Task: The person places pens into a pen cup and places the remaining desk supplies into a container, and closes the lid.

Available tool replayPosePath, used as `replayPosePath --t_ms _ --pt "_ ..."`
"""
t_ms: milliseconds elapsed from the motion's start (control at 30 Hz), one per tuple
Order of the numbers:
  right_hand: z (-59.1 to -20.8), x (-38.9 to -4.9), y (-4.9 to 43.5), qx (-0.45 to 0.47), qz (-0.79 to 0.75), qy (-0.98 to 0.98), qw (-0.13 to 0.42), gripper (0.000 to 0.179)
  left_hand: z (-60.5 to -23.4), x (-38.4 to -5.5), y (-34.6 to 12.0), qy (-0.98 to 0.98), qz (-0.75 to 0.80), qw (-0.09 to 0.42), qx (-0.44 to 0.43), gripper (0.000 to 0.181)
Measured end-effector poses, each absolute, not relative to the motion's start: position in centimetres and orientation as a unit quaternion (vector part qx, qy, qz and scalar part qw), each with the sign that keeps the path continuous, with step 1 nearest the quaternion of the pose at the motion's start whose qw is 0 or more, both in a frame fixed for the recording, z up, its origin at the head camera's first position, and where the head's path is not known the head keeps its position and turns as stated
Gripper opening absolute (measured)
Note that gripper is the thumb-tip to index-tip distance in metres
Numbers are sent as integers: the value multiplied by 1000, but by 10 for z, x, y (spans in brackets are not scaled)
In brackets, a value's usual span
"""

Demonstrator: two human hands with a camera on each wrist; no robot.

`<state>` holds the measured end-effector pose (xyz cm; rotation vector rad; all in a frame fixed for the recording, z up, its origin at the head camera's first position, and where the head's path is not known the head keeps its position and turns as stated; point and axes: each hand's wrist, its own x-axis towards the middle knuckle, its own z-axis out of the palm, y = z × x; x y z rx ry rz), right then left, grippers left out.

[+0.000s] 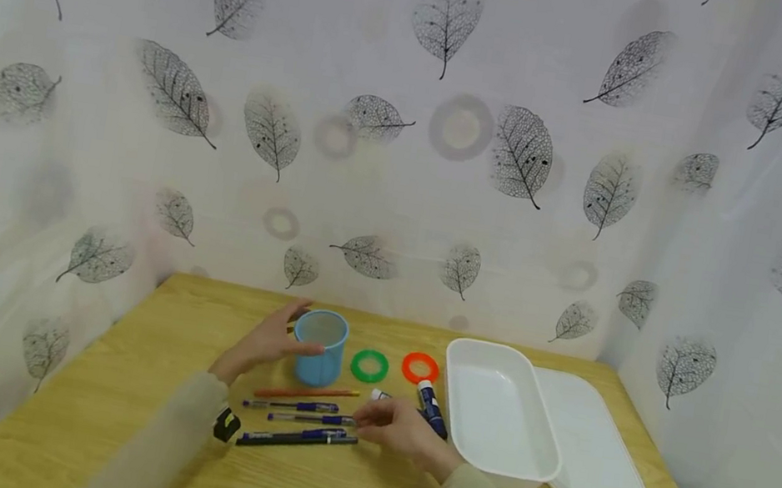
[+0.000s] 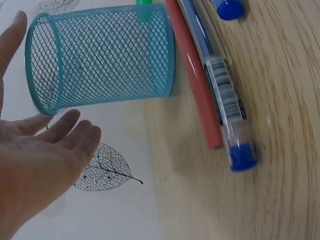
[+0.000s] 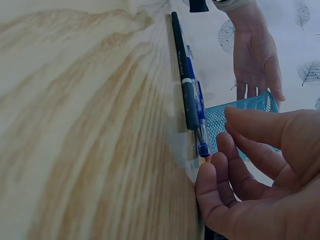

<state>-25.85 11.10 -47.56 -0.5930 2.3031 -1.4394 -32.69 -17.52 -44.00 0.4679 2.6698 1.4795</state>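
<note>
Barcode label [image 2: 226, 90] on clear pen [image 2: 214, 65] — lettering [image 3: 181, 62] on dark pen [image 3: 189, 97] illegible

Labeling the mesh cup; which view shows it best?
Left wrist: the mesh cup looms large, its weave clear. Head shows it small, weave indistinct; right wrist shows only part, behind the right hand.
</note>
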Motion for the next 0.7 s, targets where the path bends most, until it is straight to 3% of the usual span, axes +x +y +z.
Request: replayPosePath --t_ms 467,700 --pt "-485 -258 103 -240 -466 832 183 16 -451 -331 -185 848 499 52 172 98" --pt "-483 -258 101 -276 -419 854 137 13 -451 -335 -182 832 518 60 191 92"
